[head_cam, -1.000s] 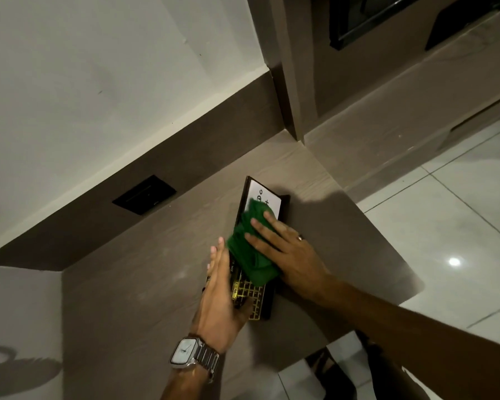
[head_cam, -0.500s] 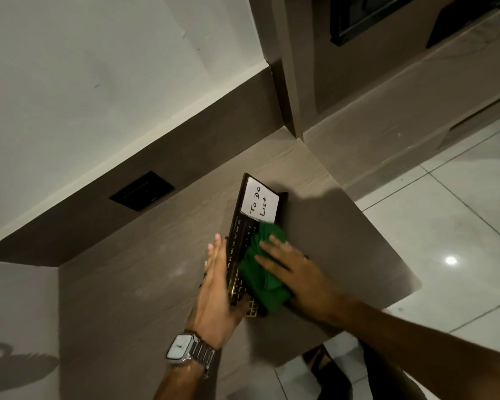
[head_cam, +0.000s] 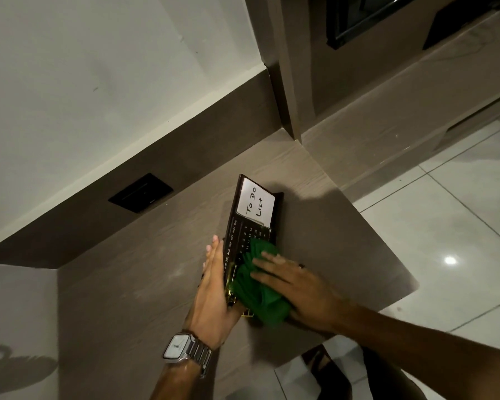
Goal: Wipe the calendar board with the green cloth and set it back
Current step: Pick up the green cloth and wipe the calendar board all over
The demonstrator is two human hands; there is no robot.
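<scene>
The calendar board (head_cam: 241, 230) is a dark panel with month names, dates and a white "To Do List" note at its far end. It lies tilted on the brown wooden counter (head_cam: 133, 284). My left hand (head_cam: 214, 295), with a silver watch on the wrist, holds the board's left edge and near corner. My right hand (head_cam: 298, 287) presses the crumpled green cloth (head_cam: 257, 295) flat onto the board's near half, fingers spread over it. The cloth hides the lower dates.
A black wall socket (head_cam: 140, 192) sits in the brown backsplash at left. White wall rises above. The counter's right edge drops to a glossy tiled floor (head_cam: 445, 241). A wooden pillar (head_cam: 286, 82) stands behind the board.
The cloth and my right hand slid from the board's far end toward me, uncovering the "To Do List" note. My left hand stayed on the board's edge.
</scene>
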